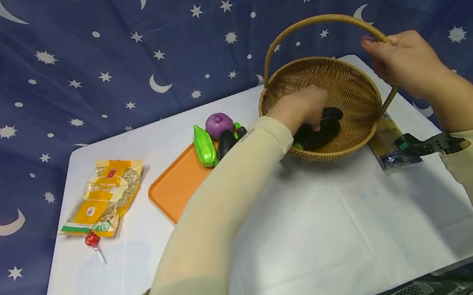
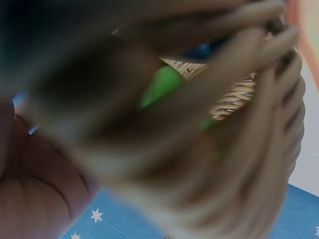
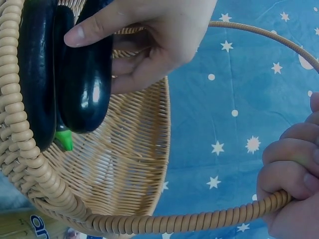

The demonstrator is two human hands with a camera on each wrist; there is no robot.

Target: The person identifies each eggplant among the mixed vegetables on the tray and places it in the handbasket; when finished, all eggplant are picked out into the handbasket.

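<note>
The wicker basket (image 1: 350,102) is tilted toward the front, and my right hand (image 1: 405,60) grips its arched handle (image 1: 314,21) on the right side. In the right wrist view, the fingers of that hand (image 3: 294,169) curl round the handle. My left hand (image 1: 305,104) reaches inside the basket. It holds a glossy dark eggplant (image 3: 87,94), thumb on one side and fingers on the other. Beside it lie another long eggplant (image 3: 37,74) and a thinner dark one with a green tip (image 3: 64,139). In the left wrist view, blurred wicker (image 2: 239,134) covers most of the scene.
An orange tray (image 1: 175,185) bears a purple onion (image 1: 218,124), a green vegetable (image 1: 204,146) and dark eggplants (image 1: 226,141), partly behind my left sleeve. At left lie a yellow food bag (image 1: 105,195) and a red lollipop (image 1: 92,240). A pasta packet (image 1: 387,139) lies partly beneath the basket.
</note>
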